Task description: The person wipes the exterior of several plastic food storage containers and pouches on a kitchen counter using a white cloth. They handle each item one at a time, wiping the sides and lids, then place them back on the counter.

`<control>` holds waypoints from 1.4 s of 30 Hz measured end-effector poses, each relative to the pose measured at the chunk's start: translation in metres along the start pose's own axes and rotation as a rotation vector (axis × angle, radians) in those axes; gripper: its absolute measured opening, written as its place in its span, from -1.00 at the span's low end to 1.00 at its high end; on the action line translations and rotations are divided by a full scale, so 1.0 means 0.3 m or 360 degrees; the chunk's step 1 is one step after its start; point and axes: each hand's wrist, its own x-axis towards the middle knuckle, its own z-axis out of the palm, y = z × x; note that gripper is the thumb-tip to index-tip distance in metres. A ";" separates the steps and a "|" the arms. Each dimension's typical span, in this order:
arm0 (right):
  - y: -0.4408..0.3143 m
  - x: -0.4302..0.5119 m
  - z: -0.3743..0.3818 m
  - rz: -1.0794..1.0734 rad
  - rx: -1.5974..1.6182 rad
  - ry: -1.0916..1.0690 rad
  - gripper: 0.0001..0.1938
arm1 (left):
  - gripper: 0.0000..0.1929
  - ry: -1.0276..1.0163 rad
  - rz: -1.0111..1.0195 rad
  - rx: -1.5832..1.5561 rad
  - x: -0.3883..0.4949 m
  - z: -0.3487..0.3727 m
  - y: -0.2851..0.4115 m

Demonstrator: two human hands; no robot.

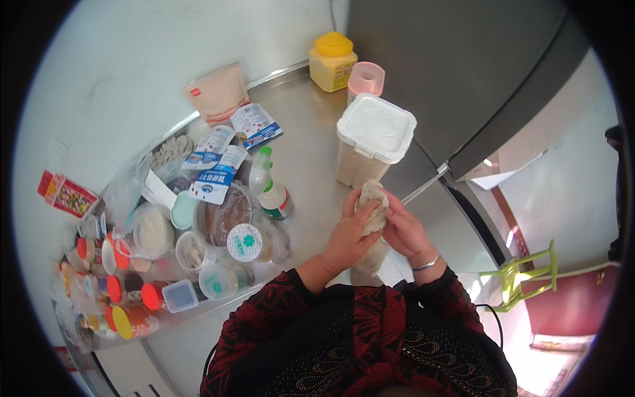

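Observation:
A bunched, off-white cloth is held between both hands in front of my body. My left hand grips it from the left side, and my right hand has its fingers on the right side, with a silver bracelet at the wrist. Just beyond the hands stands a tall clear container with a white lid, filled with pale grains. Behind it are a pink-lidded container and a yellow-lidded plastic jar. A green-and-white spray bottle stands to the left of the hands.
The steel counter carries a crowd of jars, tubs, plastic bags and blue-and-white pouches on the left. A large grey cabinet-like surface borders it on the right. A green stool stands on the floor at right.

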 end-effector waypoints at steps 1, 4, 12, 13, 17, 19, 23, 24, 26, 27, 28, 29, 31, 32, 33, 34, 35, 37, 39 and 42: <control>-0.026 -0.001 -0.006 0.0148 -0.0427 0.0043 -0.54 | -0.44 0.0010 -0.0022 -0.0032 -0.011 -0.008 -0.027; -0.170 0.026 -0.076 -0.0634 -0.1690 0.0146 -0.76 | -0.49 0.0125 -0.0272 -0.0149 -0.048 -0.037 -0.080; -0.409 0.374 -0.087 -0.1461 -0.2704 -0.0111 -0.74 | -0.53 0.0758 -0.0507 -0.0141 0.046 -0.068 -0.087; -0.411 0.411 -0.075 -0.1422 -0.2684 -0.0128 -0.74 | -0.52 0.0845 -0.0474 -0.0124 0.076 -0.066 -0.086; -0.354 0.524 -0.049 -0.1310 -0.2598 -0.0303 -0.74 | -0.50 0.1090 -0.0096 -0.0014 0.222 0.008 -0.106; -0.321 0.546 -0.060 -0.1279 -0.2567 -0.0340 -0.73 | -0.48 0.1060 -0.0141 0.0034 0.262 0.096 -0.133; -0.294 0.562 -0.094 -0.1239 -0.2577 -0.0208 -0.72 | -0.46 0.1144 -0.0431 0.0195 0.279 0.224 -0.257; -0.293 0.563 -0.098 -0.1234 -0.2587 -0.0186 -0.73 | -0.46 0.1082 -0.0545 0.0252 0.272 0.225 -0.299; -0.295 0.565 -0.101 -0.1290 -0.2596 -0.0189 -0.73 | -0.48 0.0949 -0.0834 0.0372 0.250 0.202 -0.372; -0.296 0.566 -0.100 -0.1257 -0.2620 -0.0181 -0.73 | -0.49 0.0869 -0.1038 0.0264 0.240 0.184 -0.394; -0.298 0.565 -0.099 -0.1277 -0.2630 -0.0187 -0.73 | -0.50 0.0841 -0.1150 0.0189 0.233 0.163 -0.407; -0.298 0.566 -0.096 -0.1285 -0.2634 -0.0184 -0.73 | -0.51 0.0748 -0.1306 0.0107 0.236 0.143 -0.410; -0.296 0.566 -0.095 -0.1281 -0.2607 -0.0178 -0.72 | -0.54 0.1021 -0.0986 -0.0379 0.282 0.138 -0.378; -0.293 0.567 -0.095 -0.1271 -0.2578 -0.0174 -0.72 | -0.55 0.1069 -0.0926 -0.0650 0.310 0.133 -0.356; -0.292 0.566 -0.096 -0.1282 -0.2611 -0.0175 -0.72 | -0.57 0.1191 -0.0746 -0.0667 0.340 0.133 -0.331; -0.289 0.567 -0.097 -0.1283 -0.2628 -0.0164 -0.72 | -0.59 0.1249 -0.0656 -0.0708 0.368 0.140 -0.304; -0.288 0.567 -0.100 -0.1298 -0.2639 -0.0156 -0.71 | -0.60 0.1374 -0.0437 -0.0722 0.390 0.138 -0.289; -0.285 0.570 -0.105 -0.1262 -0.2686 -0.0119 -0.71 | -0.61 0.1343 -0.0497 -0.0428 0.400 0.106 -0.303; -0.284 0.575 -0.110 -0.1253 -0.2694 -0.0099 -0.70 | -0.61 0.1128 -0.0640 -0.0272 0.414 0.069 -0.356; -0.284 0.580 -0.116 -0.1242 -0.2683 -0.0126 -0.70 | -0.62 0.0646 -0.1081 -0.0347 0.381 0.023 -0.452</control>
